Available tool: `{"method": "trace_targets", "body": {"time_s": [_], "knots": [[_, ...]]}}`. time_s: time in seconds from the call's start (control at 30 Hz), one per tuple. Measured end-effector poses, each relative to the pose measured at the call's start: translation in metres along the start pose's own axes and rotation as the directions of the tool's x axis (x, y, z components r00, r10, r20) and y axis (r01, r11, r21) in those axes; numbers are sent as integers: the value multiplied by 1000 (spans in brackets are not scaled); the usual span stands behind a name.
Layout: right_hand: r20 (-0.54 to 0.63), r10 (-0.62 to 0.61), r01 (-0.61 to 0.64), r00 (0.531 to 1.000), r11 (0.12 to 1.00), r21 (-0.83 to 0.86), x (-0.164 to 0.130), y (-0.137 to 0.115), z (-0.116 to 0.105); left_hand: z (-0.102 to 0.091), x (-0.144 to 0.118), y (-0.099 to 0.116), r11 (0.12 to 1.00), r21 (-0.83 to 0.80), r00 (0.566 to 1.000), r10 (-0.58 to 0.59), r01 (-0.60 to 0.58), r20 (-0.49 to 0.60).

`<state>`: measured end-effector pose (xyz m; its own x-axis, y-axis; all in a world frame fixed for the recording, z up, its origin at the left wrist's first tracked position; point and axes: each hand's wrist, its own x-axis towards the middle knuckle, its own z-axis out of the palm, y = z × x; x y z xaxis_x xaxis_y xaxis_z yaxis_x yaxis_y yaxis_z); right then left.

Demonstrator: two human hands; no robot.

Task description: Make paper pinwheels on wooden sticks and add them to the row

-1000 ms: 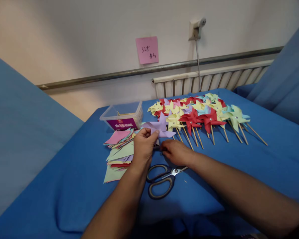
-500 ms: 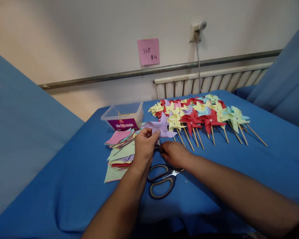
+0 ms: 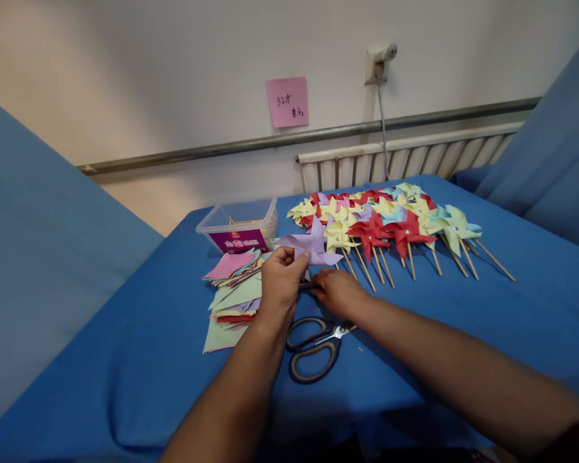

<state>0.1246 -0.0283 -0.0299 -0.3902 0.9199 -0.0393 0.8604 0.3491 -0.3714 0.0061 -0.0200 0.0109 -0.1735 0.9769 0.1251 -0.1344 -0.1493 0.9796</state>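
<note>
Compared with half a second earlier: little is differing. The left hand (image 3: 280, 276) is keeping its place and is still pinching the purple pinwheel (image 3: 313, 245) between thumb and fingers, so that grip is holding paper near the middle. The right hand (image 3: 338, 292) is sitting slightly farther from the scissors (image 3: 338, 332); its fingers are curling downward over the blue-covered counter (image 3: 164, 334), and I am not able to tell what, if anything, its grip is holding.

Orientation: the pinwheel is hovering above the counter, between the paper stack (image 3: 235, 292) and the group of pinwheels on sticks (image 3: 371, 233). One blade is pointing up and away from the person, one right, one left. It is spanning widest left to right, but no single long axis is showing clearly.

The scissors are lying below the hands, handles left, blades pointing right.
</note>
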Motion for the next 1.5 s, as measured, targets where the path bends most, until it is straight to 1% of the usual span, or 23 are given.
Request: {"method": "trace_targets", "body": {"time_s": [0.13,0.23,0.37,0.47,0.57,0.73,0.83,0.93,1.03,1.13,1.23,1.33,1.43,1.5], "knots": [[-46,-52,51,998,999,-14,0,3,2,0,0,-1,1000,9,1000,9,-9,-5],[-46,-90,89,995,996,-31,-4,4,-1,0,0,-1,1000,21,1000,11,-11,-2],[-43,-94,92,995,995,-38,-9,3,-5,0,1,-1,1000,19,1000,4,-4,-4],[-49,-82,82,995,997,11,-9,4,-5,0,1,-1,1000,13,1000,-12,12,-14],[-60,-83,86,995,995,58,-8,11,-5,0,1,-1,1000,9,1000,-18,18,-16],[-75,-182,192,980,970,149,-6,26,-7,0,0,0,1000,18,1000,-14,14,-7],[-66,-233,242,970,953,183,-3,30,-5,0,-1,0,1000,6,1000,-10,10,-1],[-64,-266,273,962,946,174,-1,29,-2,1,-1,0,1000,5,1000,0,0,0],[-41,-292,295,955,948,118,0,25,-2,1,-1,0,1000,0,1000,3,-3,-2],[-2,-281,281,960,958,55,-1,21,-5,1,-1,1,1000,-11,1000,-7,7,2],[-7,-268,268,963,963,19,-4,18,-8,1,-1,1,1000,-13,1000,-12,12,3],[-38,-289,291,957,955,58,-8,18,-9,1,-1,1,1000,-6,1000,-3,3,-7],[-35,-352,353,935,929,111,-10,18,-7,0,0,0,1000,0,1000,-3,3,-9],[-29,-383,384,923,916,116,-10,18,-6,0,0,0,1000,4,1000,-5,5,-4]]}}
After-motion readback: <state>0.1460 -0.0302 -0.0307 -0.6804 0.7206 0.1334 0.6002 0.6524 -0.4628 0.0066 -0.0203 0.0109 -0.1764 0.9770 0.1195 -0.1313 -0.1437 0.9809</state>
